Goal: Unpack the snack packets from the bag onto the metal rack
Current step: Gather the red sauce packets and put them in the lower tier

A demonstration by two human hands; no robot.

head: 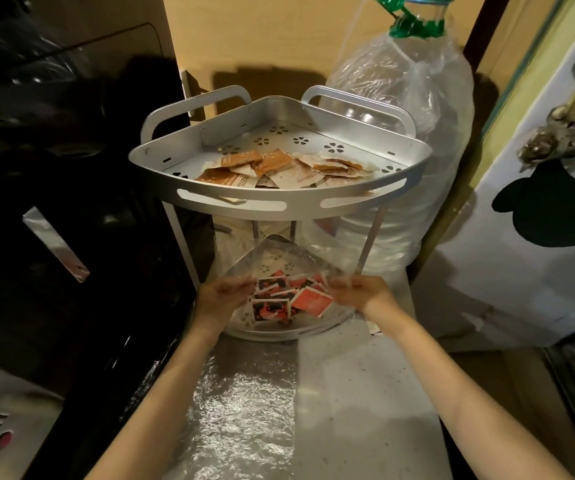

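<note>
A two-tier metal corner rack (279, 202) stands on the counter. Its top shelf holds several orange and white snack packets (279, 168). Over the lower shelf (293, 332) I hold a clear plastic bag (279, 254) by its two sides. My left hand (222, 294) grips the bag's left edge and my right hand (359, 289) grips its right edge. Several red and black packets (288, 299) show between my hands; I cannot tell whether they lie inside the bag or on the lower shelf.
A large water bottle wrapped in clear plastic (417, 133) stands right behind the rack. A black appliance (71, 202) fills the left side. Foil sheet (244, 403) covers the counter in front. A white door (539, 237) is on the right.
</note>
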